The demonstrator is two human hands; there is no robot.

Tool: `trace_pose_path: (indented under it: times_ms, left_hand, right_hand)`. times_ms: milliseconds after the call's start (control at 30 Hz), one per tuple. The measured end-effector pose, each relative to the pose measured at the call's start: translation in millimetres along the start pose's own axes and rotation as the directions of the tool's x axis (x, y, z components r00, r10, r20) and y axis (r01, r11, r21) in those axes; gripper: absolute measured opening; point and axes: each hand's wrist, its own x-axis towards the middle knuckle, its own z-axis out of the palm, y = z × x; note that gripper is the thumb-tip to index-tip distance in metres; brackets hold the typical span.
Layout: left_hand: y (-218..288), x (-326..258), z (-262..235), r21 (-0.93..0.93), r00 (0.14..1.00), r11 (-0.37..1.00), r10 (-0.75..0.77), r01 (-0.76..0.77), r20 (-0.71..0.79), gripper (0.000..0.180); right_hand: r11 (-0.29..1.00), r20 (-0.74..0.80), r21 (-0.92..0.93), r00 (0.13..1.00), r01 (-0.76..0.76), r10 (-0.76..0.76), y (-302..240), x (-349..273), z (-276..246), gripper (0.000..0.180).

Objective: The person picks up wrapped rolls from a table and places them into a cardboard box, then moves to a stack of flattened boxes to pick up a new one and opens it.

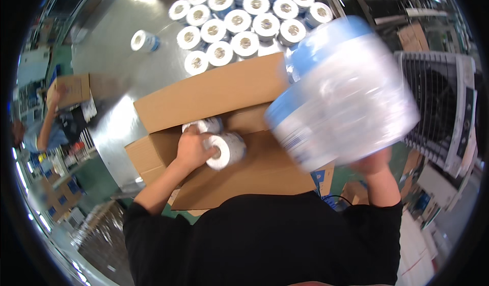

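Note:
An open cardboard box [214, 92] lies in front of me with its flaps spread out. Inside its left part, my left hand [192, 151] is closed around white rolls. The thumb presses at the core of the nearer roll [230, 151], while the fingers lie over a second roll [208, 125] behind it. On the right, my right hand [374, 163] holds up a large white and blue bundle [351, 95] in clear plastic, smeared by motion. That bundle hides most of the right hand's fingers and covers the box's right end.
Many white rolls [238, 21] stand in rows on the metal table [112, 46] beyond the box. One roll [144, 41] lies apart at the left. A grey-framed grille [433, 107] stands at right. Far left, another person [45, 130] reaches to a cardboard box [71, 89].

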Motion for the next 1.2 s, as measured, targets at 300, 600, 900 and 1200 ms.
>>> trace_pose_path:
  times_ms: [300,600,900,1200]
  left_hand:
    - [-105,12,111,0.648,0.929,0.757,-0.182,-0.077,0.323,0.031]
    - [0,94,-111,-0.271,0.888,0.954,-0.015,-0.125,-0.460,0.022]
    - [-43,267,10,-0.062,0.796,0.794,-0.605,0.604,0.007,0.077]
    - [-97,263,-5,-0.231,0.857,0.850,-0.505,0.473,-0.101,0.048]
  right_hand:
    - [0.980,0.665,0.163,0.747,-0.111,-0.026,-81,56,273,0.052]
    - [0.997,0.853,0.075,0.515,0.037,-0.083,-126,64,363,0.060]
    - [0.774,-0.186,0.388,0.780,-0.501,0.598,69,114,162,0.029]
    - [0.722,0.306,0.006,0.688,-0.692,0.658,229,70,232,0.086]
